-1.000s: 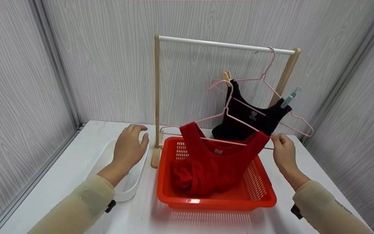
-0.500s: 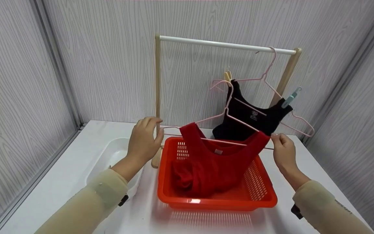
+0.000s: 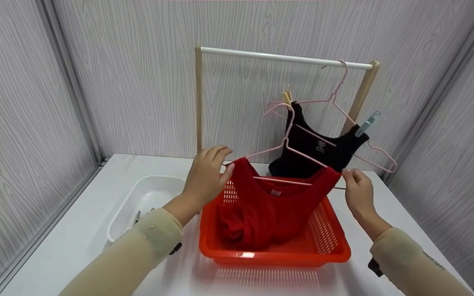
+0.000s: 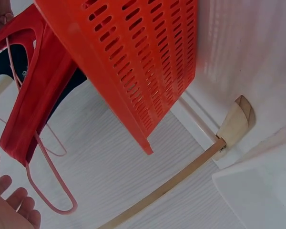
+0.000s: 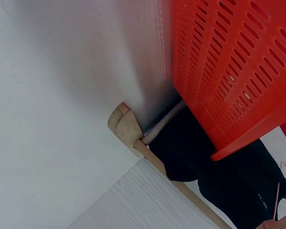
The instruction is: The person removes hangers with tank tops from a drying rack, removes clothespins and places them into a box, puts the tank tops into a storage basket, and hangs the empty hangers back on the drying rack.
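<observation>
A red tank top (image 3: 278, 213) hangs from a pink hanger (image 3: 286, 142), its lower part lying in the orange-red basket (image 3: 274, 258). At the right end of that hanger, my right hand (image 3: 359, 193) pinches the hanger end beside the shoulder strap. My left hand (image 3: 206, 176) is by the left strap, fingers loosely spread with the thumb close to the cloth. In the left wrist view, the hanger's left end (image 4: 62, 207) sticks out past the strap, and the curled fingertips (image 4: 31, 210) look apart from it. Most of the right hand is outside the right wrist view.
A wooden rack with a white bar (image 3: 270, 55) stands behind. From it a black tank top (image 3: 311, 152) hangs on another pink hanger (image 3: 335, 94), with a yellow clothespin (image 3: 287, 98) and a teal clothespin (image 3: 367, 124). A white tub (image 3: 150, 181) with clothespins (image 3: 137, 216) is at left.
My left hand has moved right, from over the white tub to the red tank top's left strap. The right hand stays at the hanger's right end.
</observation>
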`<state>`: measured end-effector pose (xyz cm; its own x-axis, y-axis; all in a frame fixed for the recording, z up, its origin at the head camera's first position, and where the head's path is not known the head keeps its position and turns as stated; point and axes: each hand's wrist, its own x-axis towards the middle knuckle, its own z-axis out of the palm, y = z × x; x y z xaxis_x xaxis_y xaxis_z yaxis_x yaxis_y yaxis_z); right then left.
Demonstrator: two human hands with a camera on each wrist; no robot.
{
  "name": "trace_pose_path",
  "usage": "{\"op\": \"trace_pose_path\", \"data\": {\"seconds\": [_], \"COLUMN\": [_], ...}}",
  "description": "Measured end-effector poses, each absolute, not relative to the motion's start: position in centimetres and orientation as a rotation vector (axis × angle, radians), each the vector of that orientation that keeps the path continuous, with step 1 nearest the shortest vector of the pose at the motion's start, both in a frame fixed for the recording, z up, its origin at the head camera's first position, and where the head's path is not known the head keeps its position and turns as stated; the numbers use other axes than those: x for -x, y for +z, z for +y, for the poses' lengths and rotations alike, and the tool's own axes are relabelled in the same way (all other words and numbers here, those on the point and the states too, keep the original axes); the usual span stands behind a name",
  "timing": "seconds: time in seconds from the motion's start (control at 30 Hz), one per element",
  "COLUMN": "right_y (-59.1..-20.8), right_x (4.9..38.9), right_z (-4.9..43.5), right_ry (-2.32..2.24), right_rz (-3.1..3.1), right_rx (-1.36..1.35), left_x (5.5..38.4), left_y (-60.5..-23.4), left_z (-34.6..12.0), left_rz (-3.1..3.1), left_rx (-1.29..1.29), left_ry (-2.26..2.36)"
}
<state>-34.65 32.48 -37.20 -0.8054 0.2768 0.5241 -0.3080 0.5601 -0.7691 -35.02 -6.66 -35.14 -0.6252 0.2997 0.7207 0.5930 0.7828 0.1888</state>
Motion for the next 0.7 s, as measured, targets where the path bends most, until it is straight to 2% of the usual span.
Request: {"op": "trace_pose_path", "data": {"seconds": [0.3, 0.7], "right_y": [-37.0, -37.3], "right_x": [34.6, 34.6], "right_z": [32.2, 32.1], "right_ry": [1.256, 1.274], "right_rz": [-2.178, -2.156], "right_rx": [-0.039, -0.046], "left_x": [35.0, 34.9], "left_y": [-35.3, -35.7], "left_z": [-5.3, -4.7], "left_rz": [-2.308, -2.275], "left_rx": [0.725, 0.675], "left_ry": [-0.652, -0.950]}}
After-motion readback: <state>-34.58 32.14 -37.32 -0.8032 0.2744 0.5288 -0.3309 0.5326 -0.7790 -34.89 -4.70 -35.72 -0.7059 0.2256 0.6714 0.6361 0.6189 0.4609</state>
